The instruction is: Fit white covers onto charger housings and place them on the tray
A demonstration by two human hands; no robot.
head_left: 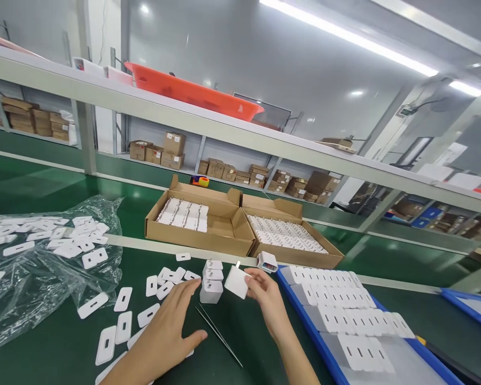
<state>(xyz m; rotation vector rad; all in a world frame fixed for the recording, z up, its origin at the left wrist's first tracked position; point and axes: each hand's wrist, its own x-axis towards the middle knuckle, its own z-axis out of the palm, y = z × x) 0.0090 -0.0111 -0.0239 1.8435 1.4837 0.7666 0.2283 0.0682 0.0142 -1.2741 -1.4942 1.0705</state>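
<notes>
My right hand pinches a white plug-in charger and holds it just above the green table, prongs up. My left hand lies flat and open on the table, fingers stretched toward flat white slotted stickers. Right past its fingertips stands a short stack of white chargers. A thin pair of tweezers lies on the table between my two hands. Another charger sits just beyond my right hand.
A clear plastic bag holding more white stickers lies at the left. Two open cardboard boxes of white parts stand behind. A blue tray with rows of chargers is at the right. An orange bin sits on the overhead shelf.
</notes>
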